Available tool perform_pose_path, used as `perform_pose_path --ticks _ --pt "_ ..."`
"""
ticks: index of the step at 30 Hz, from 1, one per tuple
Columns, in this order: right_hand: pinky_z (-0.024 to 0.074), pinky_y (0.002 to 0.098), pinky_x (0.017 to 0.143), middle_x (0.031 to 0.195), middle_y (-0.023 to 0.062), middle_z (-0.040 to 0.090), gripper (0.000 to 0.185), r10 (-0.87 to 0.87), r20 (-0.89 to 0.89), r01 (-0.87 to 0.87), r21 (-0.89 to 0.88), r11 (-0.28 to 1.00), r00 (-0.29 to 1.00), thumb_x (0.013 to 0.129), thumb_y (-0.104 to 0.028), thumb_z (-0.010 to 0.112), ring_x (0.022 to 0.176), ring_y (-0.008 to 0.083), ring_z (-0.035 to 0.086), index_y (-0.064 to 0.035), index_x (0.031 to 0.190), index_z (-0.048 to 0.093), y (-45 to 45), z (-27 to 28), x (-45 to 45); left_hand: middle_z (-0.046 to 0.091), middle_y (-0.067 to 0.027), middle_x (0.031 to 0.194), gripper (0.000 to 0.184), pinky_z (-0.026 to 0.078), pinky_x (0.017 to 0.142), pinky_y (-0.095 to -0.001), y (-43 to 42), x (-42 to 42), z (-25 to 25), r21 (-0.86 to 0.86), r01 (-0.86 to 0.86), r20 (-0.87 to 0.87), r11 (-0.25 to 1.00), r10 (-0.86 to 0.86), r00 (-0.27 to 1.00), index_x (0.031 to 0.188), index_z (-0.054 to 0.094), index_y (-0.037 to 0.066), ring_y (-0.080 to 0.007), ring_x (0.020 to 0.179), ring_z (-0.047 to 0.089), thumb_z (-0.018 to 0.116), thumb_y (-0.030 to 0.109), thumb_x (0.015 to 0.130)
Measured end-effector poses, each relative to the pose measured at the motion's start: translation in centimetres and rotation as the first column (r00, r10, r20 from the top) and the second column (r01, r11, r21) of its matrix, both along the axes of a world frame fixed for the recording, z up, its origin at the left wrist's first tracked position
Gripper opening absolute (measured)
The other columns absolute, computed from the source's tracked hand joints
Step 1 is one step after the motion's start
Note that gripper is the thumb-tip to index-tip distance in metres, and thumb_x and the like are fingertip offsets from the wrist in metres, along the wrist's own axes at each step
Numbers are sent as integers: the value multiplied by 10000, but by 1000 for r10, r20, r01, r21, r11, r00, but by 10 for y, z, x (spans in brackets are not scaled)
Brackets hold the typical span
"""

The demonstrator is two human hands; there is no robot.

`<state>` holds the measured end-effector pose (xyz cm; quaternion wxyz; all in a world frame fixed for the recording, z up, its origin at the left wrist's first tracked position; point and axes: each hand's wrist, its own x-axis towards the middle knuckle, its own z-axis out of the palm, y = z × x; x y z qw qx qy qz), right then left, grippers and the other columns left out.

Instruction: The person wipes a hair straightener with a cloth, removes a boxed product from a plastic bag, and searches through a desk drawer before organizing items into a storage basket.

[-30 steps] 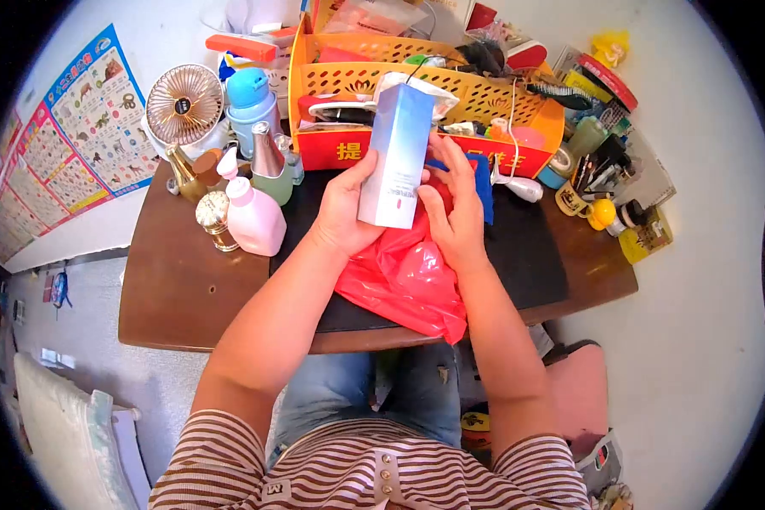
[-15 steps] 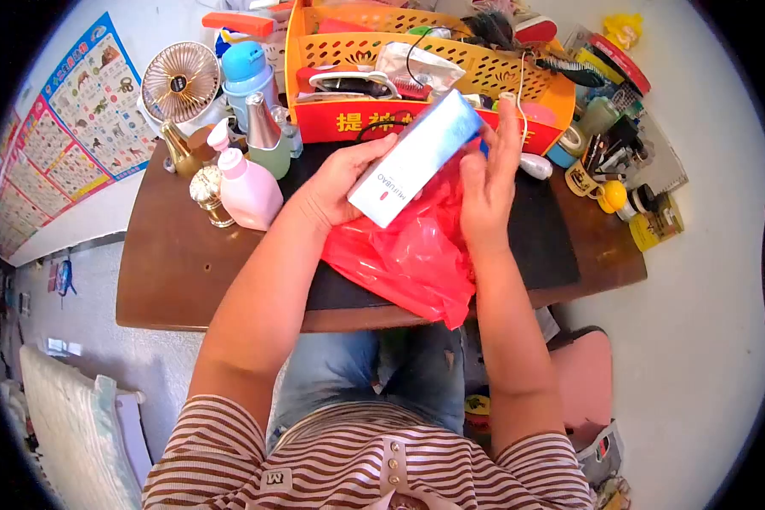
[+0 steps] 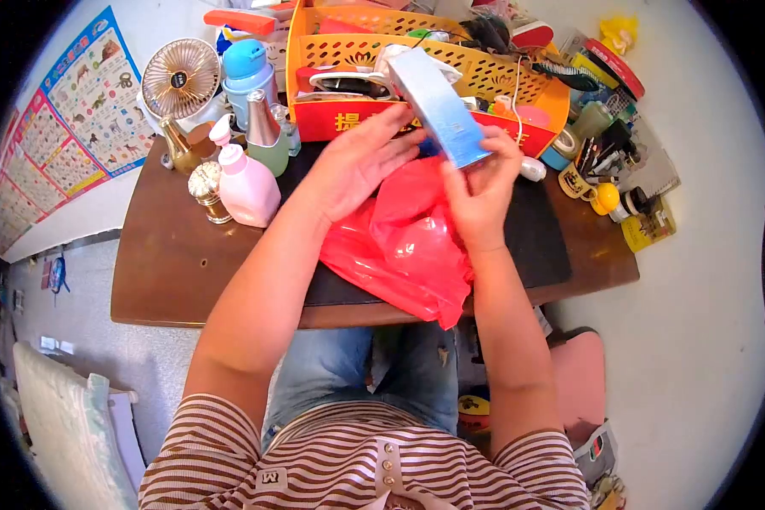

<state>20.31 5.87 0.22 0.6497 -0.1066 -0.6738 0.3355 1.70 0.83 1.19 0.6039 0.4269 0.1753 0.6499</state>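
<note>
A long blue-and-white cardboard box [image 3: 440,104] is tilted in the air above the desk. My right hand [image 3: 484,191] grips its lower right end between thumb and fingers. My left hand [image 3: 361,166] is just left of the box, fingers stretched and apart, holding nothing. Beneath both hands a crumpled red plastic bag [image 3: 408,246] lies on the black desk mat [image 3: 531,242], its front part hanging over the desk edge. What the bag contains, if anything, is hidden.
Behind the box stands a yellow-and-red organizer [image 3: 314,123] full of small items. A pink pump bottle [image 3: 248,187], a green bottle [image 3: 268,144], a blue flask [image 3: 248,72] and a fan [image 3: 178,81] stand left on the brown desk [image 3: 166,263]. At right are a mug [image 3: 574,183] and several jars.
The box has passed from my left hand to my right and turned, its printed white side no longer showing. My left hand has let go and opened.
</note>
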Motion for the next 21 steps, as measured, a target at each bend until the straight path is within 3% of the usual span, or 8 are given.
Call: perform_pose_path --ticks 1,2,4,8,12,14,17,21 --pt "421 408 1063 1283 142 378 595 -143 140 118 170 978 980 736 68 738 1265 296 468 -83 1188 381 0 0 -3 413 -146 1486 740 323 1169 -429 -7 9 6 5 38 -22 999 -38 999 1541 261 31 -299 1364 441 621 323 966" --pt "414 436 1066 1267 156 398 617 -122 129 95 199 975 984 705 45 776 1283 336 463 -86 1169 391 -4 -3 -9 427 -145 1485 772 341 1156 -407 -10 16 9 56 40 72 998 -44 996 1564 212 56 -260 1340 469 658 150 942" --pt "402 459 1069 1257 165 419 614 -259 217 173 347 922 941 688 3 815 1283 356 460 -83 1143 412 -3 -5 -11 398 -144 1507 822 355 1144 -398 -12 25 7 3 -169 31 986 169 985 1582 161 91 -247 1345 459 653 55 925" --pt "390 463 1071 1274 179 431 629 -237 311 102 394 914 920 683 -53 846 1261 368 469 -79 1161 436 -14 -2 -15 392 -157 1517 869 363 1138 -388 -15 21 11 -27 -201 13 979 201 979 1589 127 107 -242 1361 442 640 -27 901" --pt "408 425 1063 1352 172 426 760 -259 295 174 285 943 920 702 -88 848 1262 344 466 -64 1326 414 -14 -3 -16 381 -158 1532 848 362 1137 -372 -13 20 9 17 -225 -28 974 225 974 1584 171 103 -237 1377 426 638 -42 890" --pt "437 425 1038 1391 178 407 846 -162 363 145 74 987 917 714 -101 850 1245 336 486 -52 1405 365 -18 2 -15 382 -156 1532 838 358 1140 -372 -11 21 9 14 -241 -61 970 241 969 1582 190 104 -236 1379 424 639 -40 889" --pt "458 431 1014 1387 186 432 905 -59 307 114 -165 980 950 717 -115 858 1211 326 518 -47 1448 328 -23 3 -19 379 -156 1535 823 357 1140 -367 -8 19 6 38 -255 -37 966 257 966 1575 220 97 -236 1380 423 646 -34 884" --pt "454 429 1015 1336 183 488 891 36 260 24 -226 974 965 714 -119 866 1179 324 544 -43 1434 347 -17 -2 -18 416 -157 1502 825 379 1118 -360 -10 20 7 43 -261 -18 964 262 965 1576 206 88 -235 1347 456 654 -13 892"
